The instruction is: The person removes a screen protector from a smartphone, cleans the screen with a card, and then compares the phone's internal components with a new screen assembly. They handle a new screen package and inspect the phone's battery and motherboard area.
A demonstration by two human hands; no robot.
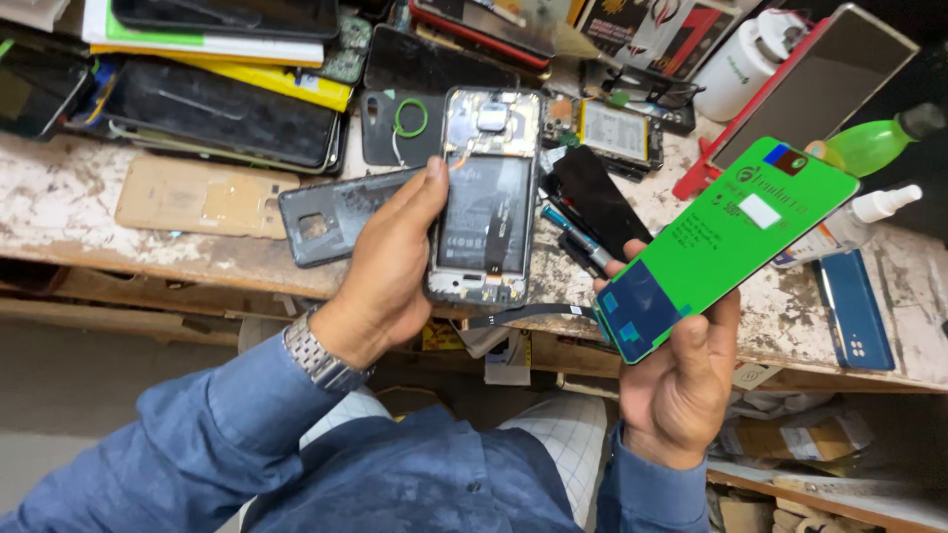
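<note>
Standing upright in the left hand's (380, 276) clamped grip, opened phone (484, 192); right hand (681, 385) grips slanted green screen panel (726, 247).

Opened phone (486, 197) in left hand (387, 271), green-filmed screen panel (731, 242) in right hand (681, 385).

My workbench (69, 183) is scuffed white, with a tan back cover (202, 197), grey back cover (331, 217) and blue phone (854, 311) on it.
</note>
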